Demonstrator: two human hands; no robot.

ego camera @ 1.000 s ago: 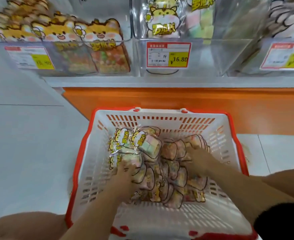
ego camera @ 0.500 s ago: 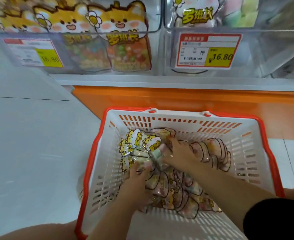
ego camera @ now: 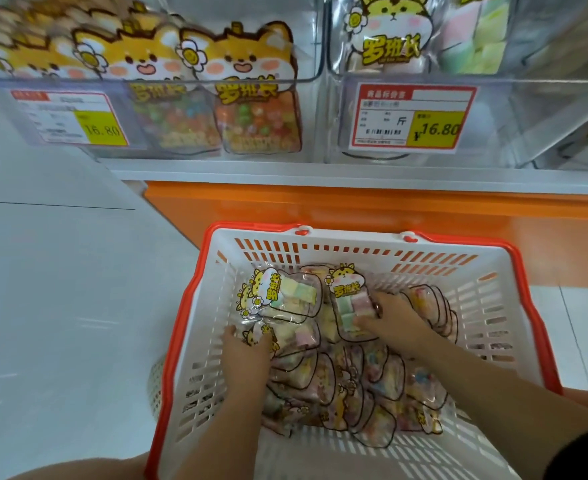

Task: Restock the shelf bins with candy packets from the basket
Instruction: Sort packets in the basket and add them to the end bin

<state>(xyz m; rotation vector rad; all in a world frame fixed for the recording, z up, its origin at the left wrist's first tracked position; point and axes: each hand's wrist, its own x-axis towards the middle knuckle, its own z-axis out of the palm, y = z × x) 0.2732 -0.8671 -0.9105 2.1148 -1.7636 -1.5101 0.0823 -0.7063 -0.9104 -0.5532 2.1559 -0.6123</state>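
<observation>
Partly, left hand [ego camera: 246,358] fingers hidden under packets [ego camera: 382,375].

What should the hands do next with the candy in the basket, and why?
Probably lift straight up. The right hand pinches the top marshmallow packet, the left hand grips a second packet, and both are down in the basket. The right-side bin, holding the same kind, looks mostly empty.

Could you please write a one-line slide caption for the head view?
Left hand and right hand grip candy packets in the basket below the shelf bins.
</observation>
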